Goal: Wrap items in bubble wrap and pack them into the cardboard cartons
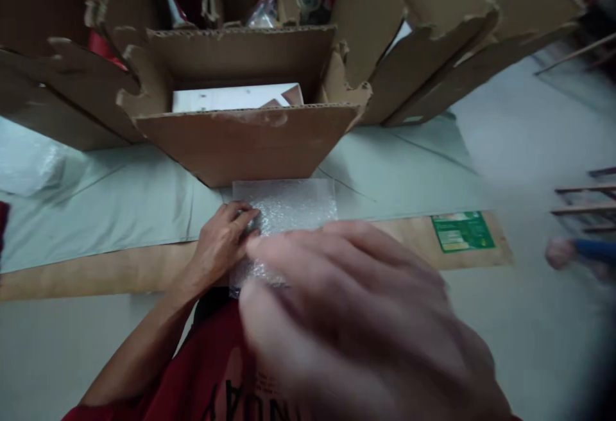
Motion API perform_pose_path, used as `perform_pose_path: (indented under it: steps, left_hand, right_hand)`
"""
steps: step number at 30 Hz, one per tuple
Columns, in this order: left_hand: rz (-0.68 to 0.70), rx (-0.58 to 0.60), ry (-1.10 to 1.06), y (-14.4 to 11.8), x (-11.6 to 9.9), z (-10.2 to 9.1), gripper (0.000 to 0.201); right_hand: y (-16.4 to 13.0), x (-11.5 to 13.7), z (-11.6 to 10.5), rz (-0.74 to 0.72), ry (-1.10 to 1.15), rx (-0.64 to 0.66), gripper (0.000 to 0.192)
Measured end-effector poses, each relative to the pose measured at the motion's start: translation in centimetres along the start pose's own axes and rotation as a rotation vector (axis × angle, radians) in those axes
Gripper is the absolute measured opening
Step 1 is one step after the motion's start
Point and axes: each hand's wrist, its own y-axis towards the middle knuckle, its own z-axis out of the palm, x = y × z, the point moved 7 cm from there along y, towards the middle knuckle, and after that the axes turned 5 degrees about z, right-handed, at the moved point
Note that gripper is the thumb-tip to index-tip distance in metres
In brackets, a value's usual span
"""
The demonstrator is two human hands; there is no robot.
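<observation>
Plainly, the likeliest slip is with the bubble-wrap packet (283,215): only the left hand (222,241) pins it, and only at its left edge, so a tug from the other side could, I judge, swing it round or slide it toward the open cardboard box (245,142) that stands just behind it. The packet lies flat on the pale sheet (120,196) spread over the floor, right at that sheet's near edge, where a strip of brown board (96,273) shows; dragged over that edge it could catch or come unfolded. The left hand lies palm down, wrist low, fingers curled together and pressing onto the packet's left side, thumb tucked toward it. The right hand (366,318) is raised close to the camera, blurred, its back turned up and fingers loosely spread and pointing left over the packet's near end; whether it touches the wrap I cannot tell, and it seems to hold nothing. Blocking the view like that, it could, I think, come down off-target. A green label (462,231) lies at the board's right end, well apart.
</observation>
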Motion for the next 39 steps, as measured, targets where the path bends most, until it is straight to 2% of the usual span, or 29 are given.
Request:
perform_pose_path:
  steps: [2, 3, 5, 8, 11, 13, 14, 16, 19, 22, 24, 26, 28, 31, 36, 39]
  left_hand:
    - [0.025, 0.044, 0.009, 0.1, -0.2, -0.5, 0.032]
    - [0.046, 0.075, 0.005, 0.0, -0.3, -1.0, 0.033]
    - [0.093, 0.129, 0.004, -0.7, -0.7, -2.2, 0.036]
    - [0.164, 0.21, 0.058, -2.8, -1.2, -3.8, 0.045]
    - [0.225, 0.387, 0.15, -5.5, -1.5, -3.7, 0.07]
    - [0.246, 0.468, 0.233, -6.9, -1.6, -3.0, 0.089]
    - [0.257, 0.472, 0.276, -7.2, -1.7, -2.7, 0.093]
    - [0.285, 0.436, 0.338, -7.4, -2.2, -2.2, 0.091]
    - [0.353, 0.362, 0.298, -7.0, -3.4, -1.5, 0.077]
    - [0.421, 0.257, 0.119, -6.6, -4.8, -1.5, 0.052]
    - [0.369, 0.141, 0.007, -6.1, -5.0, -1.9, 0.032]
    - [0.229, 0.025, -0.019, -5.7, -4.3, -2.3, 0.015]
    - [0.086, -0.044, 0.035, -5.3, -3.4, -2.4, 0.015]
    - [0.0, -0.061, 0.169, -4.8, -2.6, -2.0, 0.016]
    - [-0.023, 0.031, 0.359, -4.3, -1.4, -1.3, 0.007]
    - [-0.086, 0.019, 0.332, -4.2, -0.5, -1.8, 0.026]
  right_hand:
    - [-1.1, -2.2, 1.1, -0.061, -0.144, 0.05, 0.031]
    - [-2.3, -3.8, 1.8, -0.046, -0.216, 0.08, 0.035]
    - [-5.7, -7.5, 3.7, 0.07, -0.289, 0.19, 0.045]
    - [-11.0, -10.8, 6.1, 0.164, -0.341, 0.206, 0.062]
    - [-13.6, -11.5, 8.3, 0.199, -0.349, 0.178, 0.062]
    - [-13.5, -11.3, 9.2, 0.174, -0.323, 0.117, 0.057]
    - [-13.2, -11.1, 9.3, 0.15, -0.299, 0.073, 0.053]
    - [-12.5, -10.9, 8.9, 0.105, -0.216, 0.005, 0.044]
    - [-12.0, -10.6, 7.6, 0.077, -0.031, -0.007, 0.034]
    - [-12.0, -10.6, 5.9, 0.155, 0.129, -0.02, 0.031]
    - [-11.9, -11.1, 5.1, 0.275, 0.159, -0.095, 0.025]
    - [-11.6, -12.0, 4.9, 0.408, 0.128, -0.211, 0.017]
    - [-11.2, -13.1, 5.4, 0.505, 0.068, -0.318, 0.02]
    - [-10.2, -14.3, 6.8, 0.524, -0.074, -0.407, 0.032]
    - [-9.6, -15.3, 7.9, 0.443, -0.378, -0.379, 0.046]
    - [-9.5, -16.0, 7.8, 0.475, -0.464, -0.32, 0.056]
